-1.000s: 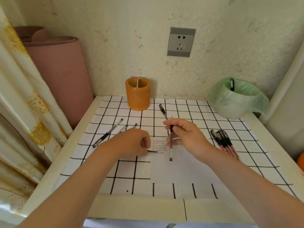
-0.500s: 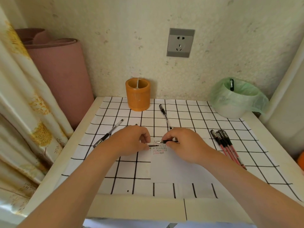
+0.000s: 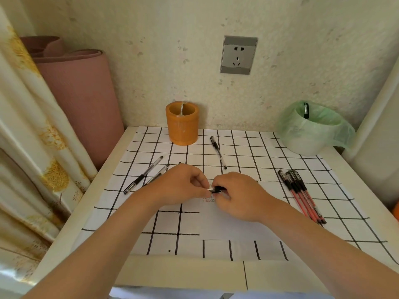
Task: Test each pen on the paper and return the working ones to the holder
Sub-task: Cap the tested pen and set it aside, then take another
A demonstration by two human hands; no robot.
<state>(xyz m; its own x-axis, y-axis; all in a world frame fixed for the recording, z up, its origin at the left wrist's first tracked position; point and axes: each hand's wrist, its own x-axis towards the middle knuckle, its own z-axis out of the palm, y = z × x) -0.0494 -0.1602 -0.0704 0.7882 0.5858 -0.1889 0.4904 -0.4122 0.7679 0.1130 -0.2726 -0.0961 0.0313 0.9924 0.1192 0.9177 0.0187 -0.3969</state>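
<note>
left hand: fingertips pinch the pale end of the held pen
right hand: fingers curled round its black section; rest of barrel hidden under them
held pen: level between both sets of fingertips, just above the scribbles on the paper
holder: orange, well beyond the fingers, at the wall
black pen: just past the right knuckles
clear pens: left of the left fingers
red pens: right of the right hand

One camera sits up on the person's head. It looks forward and down at the table, facing the far wall. The table's near edge is close below it; the wall socket is far off.
</note>
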